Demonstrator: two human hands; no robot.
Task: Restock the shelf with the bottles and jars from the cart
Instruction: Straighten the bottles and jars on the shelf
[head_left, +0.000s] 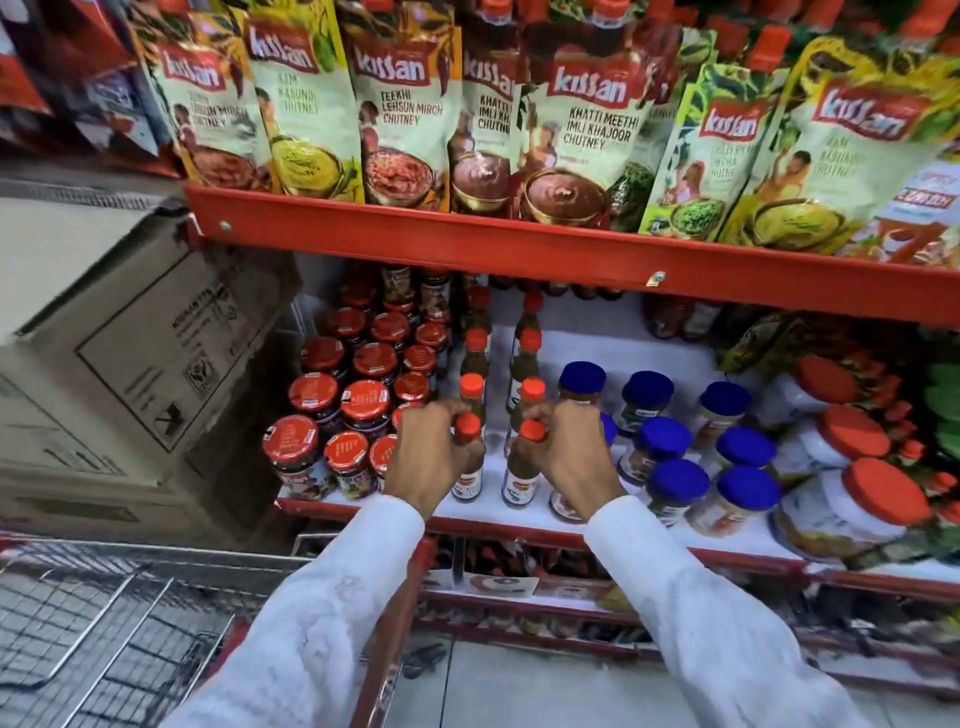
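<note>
My left hand (431, 449) grips the neck of a slim orange-capped sauce bottle (469, 480) standing at the front of the white shelf (649, 353). My right hand (563, 449) grips a second orange-capped bottle (521, 480) just beside it. Both bottles stand upright at the head of two rows of like bottles (530, 348) running back under the red shelf. Red-lidded jars (358, 400) are packed to the left, blue-lidded jars (675, 441) to the right. The wire cart (104, 623) is at lower left; no goods show in its visible part.
A red shelf rail (519, 249) overhangs the bottles, holding chutney pouches (587, 119) above. Cardboard cartons (130, 374) stand left of the shelf. Large orange-lidded tubs (852, 488) lie at the right. A lower shelf (519, 582) holds more bottles.
</note>
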